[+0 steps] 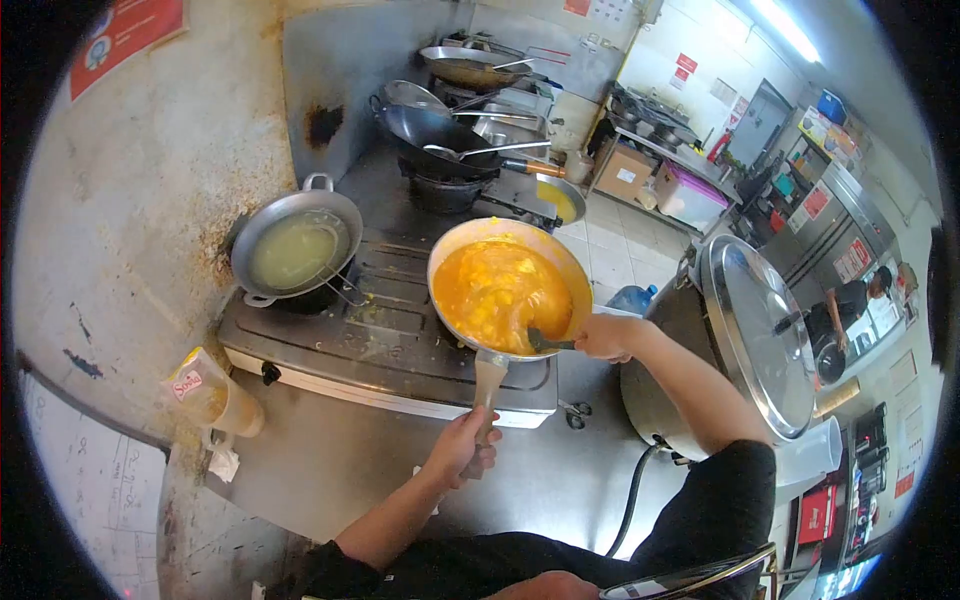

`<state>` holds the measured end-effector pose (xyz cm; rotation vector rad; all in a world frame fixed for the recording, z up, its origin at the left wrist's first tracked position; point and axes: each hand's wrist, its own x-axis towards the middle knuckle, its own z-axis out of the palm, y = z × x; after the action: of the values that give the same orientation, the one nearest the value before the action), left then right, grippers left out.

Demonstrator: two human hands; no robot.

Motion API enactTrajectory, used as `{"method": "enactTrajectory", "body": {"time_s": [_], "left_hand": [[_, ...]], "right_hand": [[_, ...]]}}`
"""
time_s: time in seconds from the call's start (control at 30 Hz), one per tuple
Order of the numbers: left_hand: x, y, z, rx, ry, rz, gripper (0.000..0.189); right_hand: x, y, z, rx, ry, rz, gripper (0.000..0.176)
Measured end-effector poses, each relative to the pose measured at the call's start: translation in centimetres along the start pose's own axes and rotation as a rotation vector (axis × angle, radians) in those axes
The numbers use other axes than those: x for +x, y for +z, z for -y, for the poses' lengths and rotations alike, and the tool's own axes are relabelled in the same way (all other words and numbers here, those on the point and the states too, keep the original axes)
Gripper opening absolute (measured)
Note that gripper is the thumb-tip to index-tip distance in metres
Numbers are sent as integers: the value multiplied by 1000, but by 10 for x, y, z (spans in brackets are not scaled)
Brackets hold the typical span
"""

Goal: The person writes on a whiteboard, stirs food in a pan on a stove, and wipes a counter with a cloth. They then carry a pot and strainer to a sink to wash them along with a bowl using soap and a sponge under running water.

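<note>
My left hand (464, 446) is wrapped round the pale handle of a frying pan (444, 235), which sits over the right side of the gas stove. Bright orange-yellow sauce with soft lumps, like egg, fills much of the pan (505, 295). In my right hand (603, 337) is a dark spatula (546, 343), its blade dipped into the sauce at the pan's right edge. On the stove's left side stands a two-handled wok (262, 215) of cloudy pale yellow liquid, with a wire strainer (343, 287) resting in it.
Behind the pan, a dark wok (418, 130) with a ladle sits on a burner. A large lidded metal pot (660, 370) stands close to my right arm. Near the wall is a plastic jug (225, 405). Another person (848, 310) stands far right.
</note>
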<state>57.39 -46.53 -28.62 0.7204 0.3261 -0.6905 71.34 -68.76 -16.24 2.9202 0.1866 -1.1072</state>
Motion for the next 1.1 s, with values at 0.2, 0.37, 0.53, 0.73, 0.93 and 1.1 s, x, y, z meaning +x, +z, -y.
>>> {"method": "enactTrajectory", "body": {"time_s": [0.2, 0.37, 0.53, 0.73, 0.93, 1.1], "left_hand": [[2, -5, 2, 116, 2, 28, 36], [0, -2, -1, 169, -1, 60, 37], [-5, 4, -5, 207, -18, 40, 38], [-9, 10, -10, 257, -55, 64, 36], [-5, 9, -9, 270, -66, 76, 32], [-2, 4, -7, 225, -51, 125, 35]], "right_hand": [[12, 25, -7, -98, -469, -504, 20], [-12, 8, 3, -203, -42, -621, 27], [50, 0, -31, -280, 123, -699, 27], [126, 2, -43, -249, -86, -590, 22], [123, 2, -34, -57, -230, -672, 22], [89, 13, -24, -112, -269, -614, 24]]}}
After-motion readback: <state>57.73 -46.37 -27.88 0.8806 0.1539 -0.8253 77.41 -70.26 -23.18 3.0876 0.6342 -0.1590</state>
